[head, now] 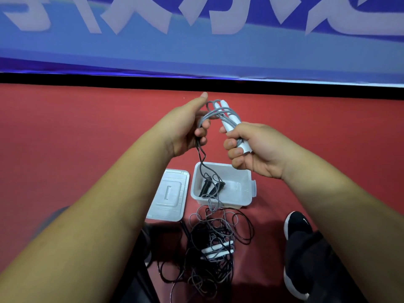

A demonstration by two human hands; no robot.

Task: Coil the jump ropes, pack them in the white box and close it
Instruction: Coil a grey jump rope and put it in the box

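While right grip [251, 147] clenches white handles [231, 127], left grip [188, 130] pinches grey rope [216, 111], banner writing blurred.

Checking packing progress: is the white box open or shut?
Open. The white box has no cover on; its lid lies flat on the floor beside it, and black handles show inside.

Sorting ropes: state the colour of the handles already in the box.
Black handles, lying in the white box; head view.

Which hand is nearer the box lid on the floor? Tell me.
Left. The left hand hangs above and just beyond the lid; the right hand is over the white box, farther to the lid's right.
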